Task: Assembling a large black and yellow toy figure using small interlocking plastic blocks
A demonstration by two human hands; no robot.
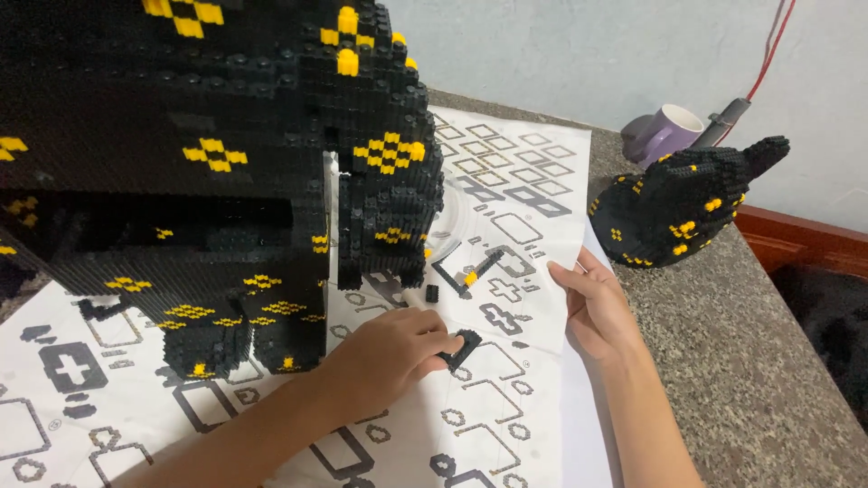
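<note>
Low in the middle of the frame, the left hand [393, 352] pinches one small black brick piece [463, 348] against the patterned paper sheet [506, 398]. The right hand [592, 307] rests open and flat, holding nothing. Two black-and-yellow brick models stand on the table [750, 361]: the large model [208, 172] upper left, the small model [687, 203] upper right beside one purple mug [665, 134].

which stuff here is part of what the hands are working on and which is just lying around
In use:
- small black brick piece, pinched by the left hand
- large black and yellow brick model
- printed sheet, with the right hand flat on it
- loose small bricks

Lying about:
- purple mug
- smaller brick section
- red cable
</note>
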